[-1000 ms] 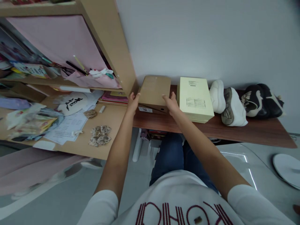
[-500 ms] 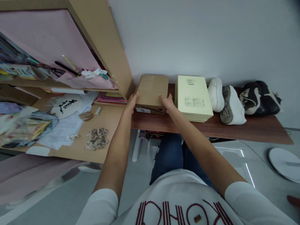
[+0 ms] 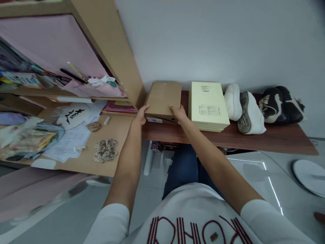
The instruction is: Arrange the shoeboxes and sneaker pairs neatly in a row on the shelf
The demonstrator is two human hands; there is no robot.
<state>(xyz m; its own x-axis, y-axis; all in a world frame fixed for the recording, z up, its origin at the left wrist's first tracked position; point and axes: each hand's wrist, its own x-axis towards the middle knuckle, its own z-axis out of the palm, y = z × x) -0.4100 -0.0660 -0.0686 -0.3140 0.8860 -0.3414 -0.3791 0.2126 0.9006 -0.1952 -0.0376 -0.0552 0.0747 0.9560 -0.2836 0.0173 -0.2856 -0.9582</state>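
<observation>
A brown cardboard box (image 3: pixel 162 100) lies flat on a dark reddish-brown wooden shelf (image 3: pixel 228 140), and both bare hands are on it. The left hand (image 3: pixel 140 115) sits at the box's left edge near its front corner, with the fingers close together and wrapped against the cardboard. The right hand (image 3: pixel 178 113) presses on the front right part of the box, its fingers bunched narrowly over the top edge, so the two hands hold the box between them. Just right of the box sits a pale yellow rectangular box (image 3: pixel 207 105) with a printed white label, followed by chunky white sneakers (image 3: pixel 250 113) and black-and-white shoes (image 3: pixel 281 105). Left of the box rises a light wooden shelf unit (image 3: pixel 109 44) with a pink back panel, beside a light wooden desktop (image 3: pixel 119 135) bearing loose printed papers (image 3: pixel 68 142) and a crumpled floral fabric bow (image 3: pixel 105 150).
</observation>
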